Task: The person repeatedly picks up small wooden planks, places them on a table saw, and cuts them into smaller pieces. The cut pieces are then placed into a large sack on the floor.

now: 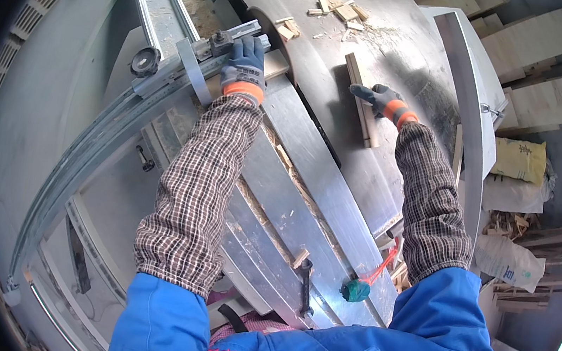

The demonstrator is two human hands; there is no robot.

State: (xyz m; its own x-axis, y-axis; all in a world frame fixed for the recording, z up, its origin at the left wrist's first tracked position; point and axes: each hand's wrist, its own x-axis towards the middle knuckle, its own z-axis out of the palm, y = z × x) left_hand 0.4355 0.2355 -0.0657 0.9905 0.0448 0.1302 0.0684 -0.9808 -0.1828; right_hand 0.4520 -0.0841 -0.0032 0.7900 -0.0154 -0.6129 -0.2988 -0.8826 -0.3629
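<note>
My left hand (244, 64), in a grey glove with an orange cuff, is closed over the end of a metal fence (200, 58). Beside and beneath that palm lies a pale piece of wood (276, 64); the fingertips are partly hidden. Across the steel table, my right hand (378, 101), gloved alike, grips a pair of narrow wooden strips (366, 124) lying side by side. Its index finger stretches over them. A dark curved edge (290, 52) runs between the two hands, close to the left one.
Wood offcuts (342, 9) and sawdust litter the far steel table (404, 46). A tall metal rail (466, 93) stands on the right. A wrench (306, 289) and a green-headed, red-handled tool (356, 290) lie near me. Sacks (521, 161) and stacked boards (561, 42) stand farther right.
</note>
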